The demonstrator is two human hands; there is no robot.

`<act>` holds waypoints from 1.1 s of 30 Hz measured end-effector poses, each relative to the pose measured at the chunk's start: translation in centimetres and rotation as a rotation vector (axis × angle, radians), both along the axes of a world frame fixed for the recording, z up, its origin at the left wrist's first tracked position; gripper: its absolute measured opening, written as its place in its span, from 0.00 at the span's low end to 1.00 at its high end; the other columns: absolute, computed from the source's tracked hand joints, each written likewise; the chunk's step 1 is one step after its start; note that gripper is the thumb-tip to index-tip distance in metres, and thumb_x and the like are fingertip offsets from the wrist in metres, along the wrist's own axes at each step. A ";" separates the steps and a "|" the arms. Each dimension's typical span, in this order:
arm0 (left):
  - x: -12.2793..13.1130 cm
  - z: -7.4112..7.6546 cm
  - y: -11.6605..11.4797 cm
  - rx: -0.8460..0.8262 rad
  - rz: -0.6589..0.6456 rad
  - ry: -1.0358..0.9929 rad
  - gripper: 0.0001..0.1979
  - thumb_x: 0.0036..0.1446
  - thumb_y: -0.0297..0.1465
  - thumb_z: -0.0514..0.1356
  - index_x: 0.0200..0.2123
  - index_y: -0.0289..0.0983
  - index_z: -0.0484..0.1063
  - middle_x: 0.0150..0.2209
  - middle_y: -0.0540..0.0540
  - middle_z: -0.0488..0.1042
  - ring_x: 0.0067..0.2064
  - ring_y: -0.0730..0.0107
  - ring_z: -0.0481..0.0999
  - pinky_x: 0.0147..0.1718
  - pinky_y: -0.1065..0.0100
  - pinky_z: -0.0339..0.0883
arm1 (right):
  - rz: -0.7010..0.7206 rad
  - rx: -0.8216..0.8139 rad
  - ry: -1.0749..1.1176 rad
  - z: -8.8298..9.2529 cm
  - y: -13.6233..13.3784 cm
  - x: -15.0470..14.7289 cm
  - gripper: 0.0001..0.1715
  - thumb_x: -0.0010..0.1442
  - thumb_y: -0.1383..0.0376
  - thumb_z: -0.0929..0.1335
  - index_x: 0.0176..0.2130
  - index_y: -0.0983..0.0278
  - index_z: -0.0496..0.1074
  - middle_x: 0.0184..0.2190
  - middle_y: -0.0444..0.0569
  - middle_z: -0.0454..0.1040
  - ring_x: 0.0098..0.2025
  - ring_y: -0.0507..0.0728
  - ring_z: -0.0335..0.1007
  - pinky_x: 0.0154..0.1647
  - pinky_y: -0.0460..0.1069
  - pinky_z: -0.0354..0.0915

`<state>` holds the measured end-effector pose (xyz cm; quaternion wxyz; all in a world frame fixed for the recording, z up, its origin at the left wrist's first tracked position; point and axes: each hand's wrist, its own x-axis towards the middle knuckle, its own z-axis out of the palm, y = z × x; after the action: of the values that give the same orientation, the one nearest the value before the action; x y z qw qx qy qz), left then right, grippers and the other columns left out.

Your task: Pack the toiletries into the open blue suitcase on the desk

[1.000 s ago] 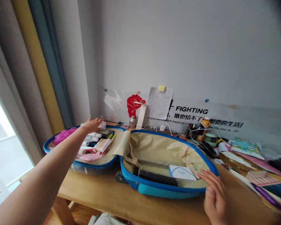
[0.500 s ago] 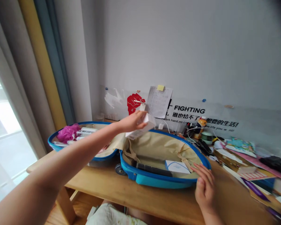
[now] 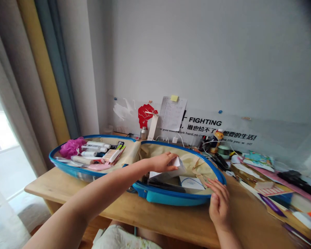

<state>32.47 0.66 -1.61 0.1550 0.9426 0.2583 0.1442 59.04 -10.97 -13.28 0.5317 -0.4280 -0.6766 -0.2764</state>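
The wooden table fills the lower part of the frame. On it lies the open blue suitcase, with its two hard-shell halves side by side. I judge the shell to be stiff and smooth, so a palm would slide on it. The raised blue rim is the sure place to steady it. The half at centre frame is lined with soft beige cloth that gives under anything set on it. The other half, at left of centre, is crowded with tubes and bottles and a pink mesh puff.

The white box looks like thin card: light, a little crushable, with flaps that could spring open. It is best pinched across its narrow sides rather than at an end. It is in the middle of the frame, tilted, low over the lining of the centre half. My left hand is closed on its upper end, fingers curled over the top and thumb beneath.

Just right of it inside the case, a second white box with blue print lies flat. Beside that, along the near wall, is a dark flat case.

My right hand is at lower right of centre, holding nothing. It is flat with the fingers loosely spread, the fingertips at the suitcase rim and well clear of the box.
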 end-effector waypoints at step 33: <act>3.3 -0.6 -0.2 0.088 0.048 0.441 0.36 0.52 0.44 0.64 0.63 0.40 0.62 0.54 0.37 0.73 0.51 0.52 0.77 0.47 0.58 0.71 | 0.013 -0.061 -0.038 0.2 -0.5 -0.3 0.20 0.68 0.64 0.56 0.47 0.61 0.73 0.46 0.54 0.77 0.55 0.62 0.70 0.56 0.62 0.64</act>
<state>35.78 0.43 -2.25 0.0502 0.9507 0.3017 -0.0506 58.78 -11.43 -13.08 0.5072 -0.4342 -0.6975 -0.2603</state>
